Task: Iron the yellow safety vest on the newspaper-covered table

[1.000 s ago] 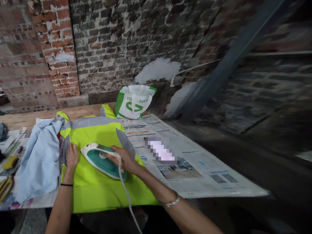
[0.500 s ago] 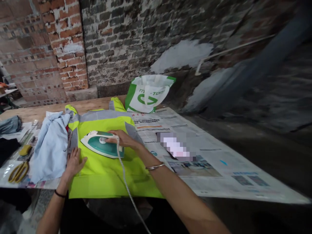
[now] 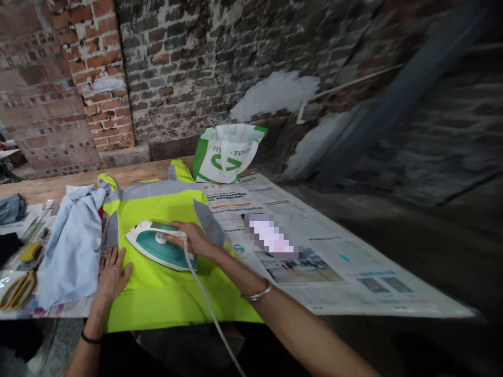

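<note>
A green and white iron (image 3: 157, 245) rests on a bright yellow jacket with grey bands (image 3: 165, 209), its tip pointing left. My right hand (image 3: 192, 238) is wrapped round the iron's handle. From the handle's rear a pale cord (image 3: 208, 303) runs down over the jacket's lower edge. My left hand (image 3: 112, 272) lies flat with fingers spread on the jacket's left edge, a little left of the iron. Just left of that hand lies a crumpled light blue cloth (image 3: 74, 241).
Newspaper (image 3: 283, 209) covers the table to the right, with a blurred-out phone (image 3: 271, 235) on it. A white and green bag (image 3: 230, 154) stands at the back by the brick wall. Yellow-handled scissors (image 3: 18, 293) and a yellow object (image 3: 30, 252) lie at left.
The camera view has shifted, moving the table and wall slightly left in the picture. The iron stays on the jacket in my right hand; my left hand remains flat.
</note>
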{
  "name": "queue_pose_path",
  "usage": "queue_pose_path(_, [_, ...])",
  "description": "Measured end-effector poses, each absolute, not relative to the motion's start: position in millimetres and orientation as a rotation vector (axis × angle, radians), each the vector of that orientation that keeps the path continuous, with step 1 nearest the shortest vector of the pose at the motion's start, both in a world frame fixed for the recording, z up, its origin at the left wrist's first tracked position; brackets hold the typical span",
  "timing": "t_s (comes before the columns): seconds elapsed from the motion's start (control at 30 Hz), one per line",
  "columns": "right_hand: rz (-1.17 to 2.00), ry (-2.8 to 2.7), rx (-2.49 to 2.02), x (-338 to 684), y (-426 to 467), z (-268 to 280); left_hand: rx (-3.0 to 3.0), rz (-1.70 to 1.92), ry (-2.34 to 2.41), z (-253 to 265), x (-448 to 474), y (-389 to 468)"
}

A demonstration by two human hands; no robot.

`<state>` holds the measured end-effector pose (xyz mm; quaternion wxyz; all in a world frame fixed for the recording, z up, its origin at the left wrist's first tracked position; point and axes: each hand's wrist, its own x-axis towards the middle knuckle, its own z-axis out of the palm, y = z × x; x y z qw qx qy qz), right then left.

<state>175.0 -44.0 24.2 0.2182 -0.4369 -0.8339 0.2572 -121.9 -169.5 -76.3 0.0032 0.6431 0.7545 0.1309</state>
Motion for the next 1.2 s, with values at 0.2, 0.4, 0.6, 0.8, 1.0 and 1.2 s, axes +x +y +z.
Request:
queue_pose_path(0.2, [0.539,-2.225,-1.559,109.7,-26.6,42.0,2.067,0.430,2.358,-77.2,-120.8,-180.0])
queue_pose_path(0.4, [0.563,-2.112,-1.692,58.0,18.9,56.3,2.061,0.474,2.391,-80.9,-120.2,-178.6])
queue_pose_path(0.6, [0.549,-2.293,-1.527,75.5,14.2,53.3,2.029,0.525,2.395,-84.4,-120.5,-177.3])
queue_pose_path(0.8, [0.510,-2.380,-1.462,109.3,-36.8,43.4,2.019,0.550,2.388,-84.7,-121.6,-176.8])
queue_pose_path(1.0, [0.654,-2.342,-1.251,153.6,-50.2,31.7,2.017,0.551,2.369,-83.2,-125.5,-174.6])
queue_pose_path(1.2, [1.097,-2.326,-0.880,205.3,-30.1,30.6,2.042,0.533,2.295,-82.7,-132.3,-178.0])
